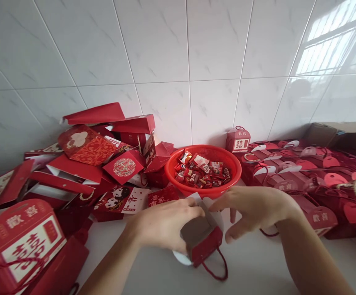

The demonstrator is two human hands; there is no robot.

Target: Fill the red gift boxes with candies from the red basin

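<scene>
Tiled wall point(162, 49); basket point(233, 185) sits at 12 o'clock. Left hand point(165, 221) pinches open box point(208, 245); right hand point(254, 208), fingers spread, hovers 3 o'clock of it.

1 red basket point(203, 191) holds wrapped candies point(204, 170) beside 2 hands.

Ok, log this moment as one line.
left hand: holding open red box | right hand: open near it | behind: red basket, wrapped sweets inside
</scene>
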